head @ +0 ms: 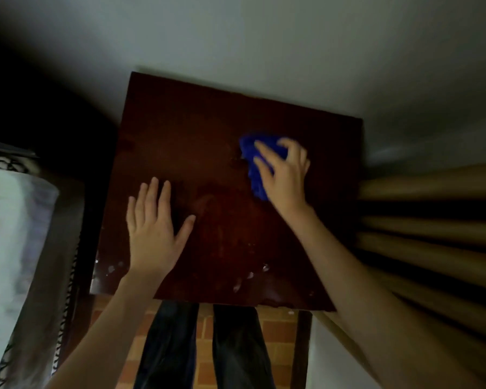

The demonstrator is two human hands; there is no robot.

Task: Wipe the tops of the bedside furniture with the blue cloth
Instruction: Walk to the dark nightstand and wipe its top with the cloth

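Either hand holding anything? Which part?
Right hand grips the bunched blue cloth from above, on the tabletop. Left hand lies flat, holding nothing.

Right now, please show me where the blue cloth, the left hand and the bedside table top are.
blue cloth (248, 150), head view, bare fold at its upper left.
left hand (152, 230), head view, back of the hand.
bedside table top (194, 127), head view, bare wood near the far edge.

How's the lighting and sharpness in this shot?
Head view: dim, upper-left corner nearly black; pale glare spots on the dark reddish-brown wooden tabletop near its front edge; crumpled blue cloth and right hand gripping it look soft; wide-angle stretches the edges.
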